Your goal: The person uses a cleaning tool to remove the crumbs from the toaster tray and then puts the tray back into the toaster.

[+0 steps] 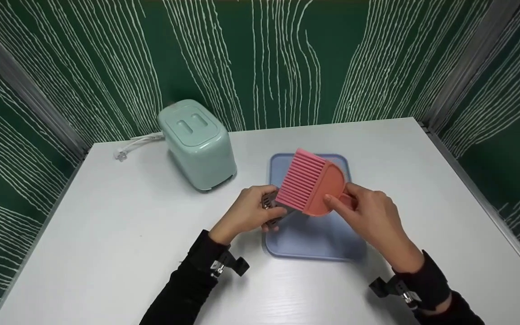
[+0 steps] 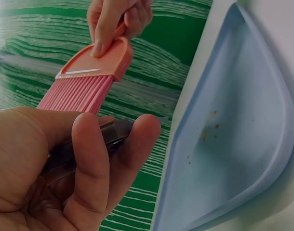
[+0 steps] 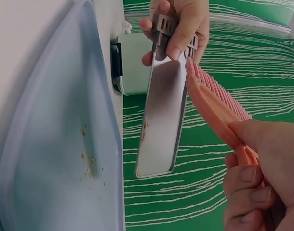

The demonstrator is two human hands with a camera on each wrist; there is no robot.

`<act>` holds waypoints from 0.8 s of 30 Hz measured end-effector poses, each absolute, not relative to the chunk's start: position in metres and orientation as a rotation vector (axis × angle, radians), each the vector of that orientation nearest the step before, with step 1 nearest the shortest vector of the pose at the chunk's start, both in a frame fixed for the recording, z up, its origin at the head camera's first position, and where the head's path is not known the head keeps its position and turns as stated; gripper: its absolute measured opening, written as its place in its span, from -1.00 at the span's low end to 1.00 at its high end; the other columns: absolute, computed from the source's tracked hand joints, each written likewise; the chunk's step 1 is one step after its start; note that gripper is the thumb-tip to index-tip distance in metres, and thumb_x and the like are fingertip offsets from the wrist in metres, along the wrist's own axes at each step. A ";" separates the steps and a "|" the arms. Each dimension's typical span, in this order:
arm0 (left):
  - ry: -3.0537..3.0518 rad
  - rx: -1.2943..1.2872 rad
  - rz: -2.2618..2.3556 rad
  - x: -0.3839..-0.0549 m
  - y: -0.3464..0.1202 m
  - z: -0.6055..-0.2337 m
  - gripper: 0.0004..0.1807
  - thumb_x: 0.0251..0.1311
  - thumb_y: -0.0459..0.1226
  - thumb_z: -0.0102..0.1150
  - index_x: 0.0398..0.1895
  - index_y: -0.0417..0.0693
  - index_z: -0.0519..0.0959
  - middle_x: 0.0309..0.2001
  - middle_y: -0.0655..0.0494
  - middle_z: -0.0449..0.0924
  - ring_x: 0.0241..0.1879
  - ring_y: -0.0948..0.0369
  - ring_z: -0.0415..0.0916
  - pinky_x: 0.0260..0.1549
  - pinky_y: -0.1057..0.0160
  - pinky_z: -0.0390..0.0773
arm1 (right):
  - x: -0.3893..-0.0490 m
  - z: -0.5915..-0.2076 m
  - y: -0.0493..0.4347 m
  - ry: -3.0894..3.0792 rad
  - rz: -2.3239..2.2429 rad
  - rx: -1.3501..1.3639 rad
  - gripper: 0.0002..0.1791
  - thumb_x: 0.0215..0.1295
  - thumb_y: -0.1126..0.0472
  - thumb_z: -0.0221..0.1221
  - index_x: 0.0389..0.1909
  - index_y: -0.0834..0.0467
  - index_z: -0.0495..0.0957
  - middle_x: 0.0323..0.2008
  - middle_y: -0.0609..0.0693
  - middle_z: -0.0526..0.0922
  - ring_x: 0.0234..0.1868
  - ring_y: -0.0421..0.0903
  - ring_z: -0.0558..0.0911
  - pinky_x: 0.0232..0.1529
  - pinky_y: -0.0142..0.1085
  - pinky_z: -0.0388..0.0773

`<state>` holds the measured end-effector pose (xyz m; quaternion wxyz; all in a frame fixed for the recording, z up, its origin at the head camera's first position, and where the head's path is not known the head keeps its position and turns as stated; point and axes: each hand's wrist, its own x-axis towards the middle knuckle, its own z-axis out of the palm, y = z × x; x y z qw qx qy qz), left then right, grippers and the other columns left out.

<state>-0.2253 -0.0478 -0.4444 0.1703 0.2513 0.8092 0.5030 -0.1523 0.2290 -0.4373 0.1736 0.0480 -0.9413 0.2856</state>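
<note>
My left hand (image 1: 248, 210) grips the dark slotted end of a metal crumb tray (image 3: 162, 115), held tilted above a light blue tray (image 1: 309, 241). A few crumbs cling along one side of the metal in the right wrist view. A coral brush (image 1: 327, 192) with pink bristles is pinched by its handle in my right hand (image 1: 375, 216). Its bristles (image 1: 301, 178) lie close over the crumb tray near the left fingers and hide much of it in the head view. Brown crumbs (image 3: 89, 161) are scattered on the blue tray.
A mint green toaster (image 1: 203, 149) stands at the back left of the white table (image 1: 151, 234). Its white cord and plug (image 1: 121, 155) lie beside it toward the left edge. Green walls (image 1: 282, 58) with white streaks enclose the table's back and sides.
</note>
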 end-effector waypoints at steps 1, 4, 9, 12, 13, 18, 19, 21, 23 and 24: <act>2.300 0.705 1.422 -0.225 -0.047 -0.444 -0.79 0.36 -0.31 0.43 0.00 0.04 0.70 -0.43 0.02 0.78 -0.59 0.24 0.72 -0.41 -0.27 0.77 | -0.152 -0.438 0.228 -2.670 0.803 0.146 -0.50 0.41 -0.13 0.41 -0.53 0.05 0.40 -0.67 -0.16 0.28 -0.59 -0.21 0.29 -0.53 -0.36 0.11; 2.304 0.671 1.412 -0.224 -0.047 -0.444 -0.75 0.30 -0.32 0.49 -0.01 0.04 0.69 -0.41 0.04 0.79 -0.59 0.27 0.71 -0.41 -0.21 0.78 | -0.152 -0.441 0.225 -2.675 0.773 0.183 -0.48 0.40 -0.12 0.41 -0.54 0.05 0.37 -0.67 -0.18 0.24 -0.60 -0.22 0.25 -0.53 -0.37 0.07; 2.313 0.642 1.418 -0.224 -0.046 -0.443 -0.66 0.22 -0.36 0.54 0.02 0.02 0.68 -0.35 0.10 0.78 -0.58 0.28 0.70 -0.39 -0.21 0.79 | -0.151 -0.443 0.221 -2.709 0.731 0.212 -0.47 0.39 -0.15 0.41 -0.55 0.03 0.35 -0.68 -0.20 0.21 -0.60 -0.24 0.23 -0.52 -0.37 0.04; 2.314 0.631 1.419 -0.224 -0.046 -0.444 -0.62 0.19 -0.38 0.56 0.04 0.01 0.68 -0.32 0.08 0.77 -0.58 0.27 0.70 -0.37 -0.25 0.79 | -0.151 -0.444 0.221 -2.735 0.705 0.223 -0.47 0.39 -0.16 0.41 -0.55 0.03 0.37 -0.68 -0.20 0.22 -0.60 -0.24 0.23 -0.52 -0.37 0.05; 2.315 0.628 1.419 -0.224 -0.046 -0.444 -0.61 0.18 -0.38 0.57 0.05 0.01 0.68 -0.31 0.08 0.77 -0.58 0.27 0.70 -0.38 -0.23 0.80 | -0.151 -0.443 0.220 -2.743 0.697 0.227 -0.48 0.39 -0.17 0.41 -0.54 0.03 0.38 -0.68 -0.20 0.22 -0.60 -0.24 0.23 -0.53 -0.37 0.05; 2.323 0.638 1.427 -0.225 -0.047 -0.445 -0.61 0.17 -0.39 0.57 0.05 -0.01 0.68 -0.30 0.06 0.74 -0.58 0.27 0.70 -0.51 0.01 0.80 | -0.151 -0.443 0.221 -2.769 0.646 0.237 -0.49 0.39 -0.18 0.40 -0.52 0.03 0.40 -0.67 -0.18 0.22 -0.60 -0.23 0.24 -0.53 -0.35 0.04; 2.324 0.646 1.431 -0.226 -0.047 -0.445 -0.61 0.17 -0.39 0.57 0.05 -0.01 0.68 -0.31 0.06 0.74 -0.59 0.27 0.70 -0.54 0.07 0.78 | -0.151 -0.444 0.221 -2.771 0.638 0.236 -0.49 0.39 -0.19 0.40 -0.52 0.04 0.41 -0.67 -0.18 0.23 -0.60 -0.22 0.24 -0.53 -0.35 0.04; 2.331 0.661 1.436 -0.226 -0.047 -0.445 -0.62 0.18 -0.39 0.56 0.04 -0.01 0.68 -0.32 0.06 0.73 -0.60 0.28 0.70 -0.59 0.17 0.75 | -0.151 -0.445 0.222 -2.769 0.616 0.237 -0.48 0.38 -0.19 0.40 -0.52 0.04 0.40 -0.68 -0.18 0.23 -0.61 -0.22 0.24 -0.54 -0.34 0.03; 2.340 0.674 1.439 -0.227 -0.047 -0.445 -0.65 0.20 -0.38 0.55 0.02 -0.02 0.68 -0.35 0.06 0.72 -0.61 0.28 0.69 -0.60 0.18 0.74 | -0.152 -0.446 0.222 -2.761 0.588 0.240 -0.48 0.38 -0.19 0.41 -0.52 0.05 0.41 -0.68 -0.18 0.22 -0.62 -0.21 0.23 -0.55 -0.34 0.03; 2.346 0.678 1.438 -0.227 -0.048 -0.445 -0.66 0.20 -0.37 0.55 0.02 -0.01 0.68 -0.36 0.06 0.72 -0.61 0.28 0.69 -0.59 0.16 0.75 | -0.152 -0.447 0.223 -2.754 0.576 0.242 -0.49 0.37 -0.18 0.41 -0.52 0.05 0.41 -0.69 -0.18 0.23 -0.62 -0.21 0.23 -0.56 -0.34 0.03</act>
